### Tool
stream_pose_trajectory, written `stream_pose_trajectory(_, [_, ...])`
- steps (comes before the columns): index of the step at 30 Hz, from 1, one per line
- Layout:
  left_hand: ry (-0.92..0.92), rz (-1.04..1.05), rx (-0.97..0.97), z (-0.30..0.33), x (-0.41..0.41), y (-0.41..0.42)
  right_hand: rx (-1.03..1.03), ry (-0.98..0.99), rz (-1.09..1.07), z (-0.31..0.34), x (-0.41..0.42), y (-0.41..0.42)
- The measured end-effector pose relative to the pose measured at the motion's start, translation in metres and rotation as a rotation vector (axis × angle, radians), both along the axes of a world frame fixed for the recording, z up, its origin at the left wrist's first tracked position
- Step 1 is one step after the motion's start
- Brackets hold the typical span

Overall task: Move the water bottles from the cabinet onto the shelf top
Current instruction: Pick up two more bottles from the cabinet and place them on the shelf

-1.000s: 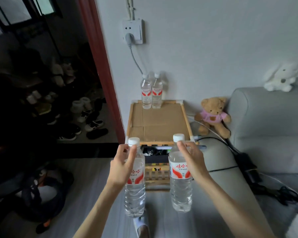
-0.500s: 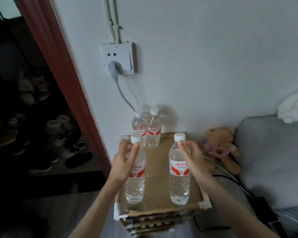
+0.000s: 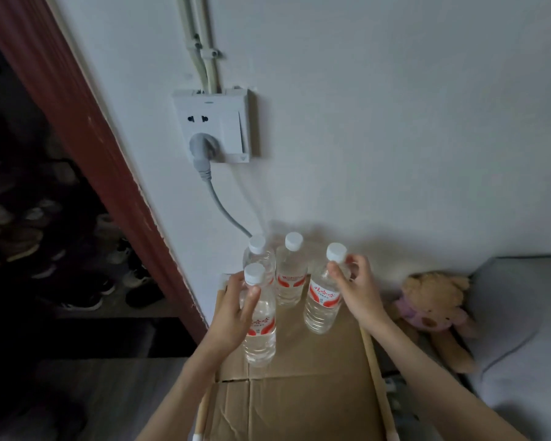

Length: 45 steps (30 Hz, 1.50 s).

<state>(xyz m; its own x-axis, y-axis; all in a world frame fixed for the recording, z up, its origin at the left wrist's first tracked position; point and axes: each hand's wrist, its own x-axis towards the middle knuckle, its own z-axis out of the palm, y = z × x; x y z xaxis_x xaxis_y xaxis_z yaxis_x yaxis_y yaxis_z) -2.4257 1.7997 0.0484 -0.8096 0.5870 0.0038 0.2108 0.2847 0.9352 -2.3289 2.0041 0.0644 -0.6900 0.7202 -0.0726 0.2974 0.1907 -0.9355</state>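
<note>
Left hand (image 3: 234, 313) and right hand (image 3: 358, 286) each grip a water bottle, left one (image 3: 259, 326) and right one (image 3: 323, 300), over the cardboard-covered shelf top (image 3: 299, 399).

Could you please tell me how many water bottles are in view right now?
4. Two stand by the wall: back left bottle and back middle bottle. The left hand grips the front bottle; the right hand grips the right bottle.
</note>
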Motion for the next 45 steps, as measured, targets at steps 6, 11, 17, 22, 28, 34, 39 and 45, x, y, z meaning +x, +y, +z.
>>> stream_pose_trajectory(6, [0.035, 0.056, -0.071, -0.011, 0.004, 0.011, -0.044, 0.008, 0.06, -0.012, -0.01, 0.017])
stream_pose_trajectory(11, [-0.057, 0.012, -0.083, 0.008, 0.003, 0.018, 0.029, -0.115, 0.281, -0.004, -0.004, 0.025])
stream_pose_trajectory(17, [0.058, -0.065, -0.059, 0.027, 0.003, 0.014, 0.175, -0.053, 0.406, 0.014, 0.007, 0.032])
stream_pose_trajectory(22, [0.236, -0.16, -0.065, 0.043, 0.0, 0.01, 0.326, -0.083, 0.558, 0.028, 0.01, 0.038])
stream_pose_trajectory(28, [0.266, -0.049, -0.158, 0.047, 0.004, 0.01, 0.481, -0.236, 0.425, 0.042, 0.01, 0.044])
stream_pose_trajectory(34, [0.24, -0.19, -0.181, 0.056, 0.002, 0.002, 0.548, -0.295, 0.429, 0.045, 0.008, 0.043])
stream_pose_trajectory(39, [0.181, -0.082, -0.2, 0.059, 0.002, -0.001, 0.527, -0.31, 0.511, 0.049, 0.009, 0.046])
stream_pose_trajectory(45, [0.172, 0.009, -0.176, 0.056, 0.007, 0.006, 0.601, -0.349, 0.415, 0.047, 0.003, 0.046])
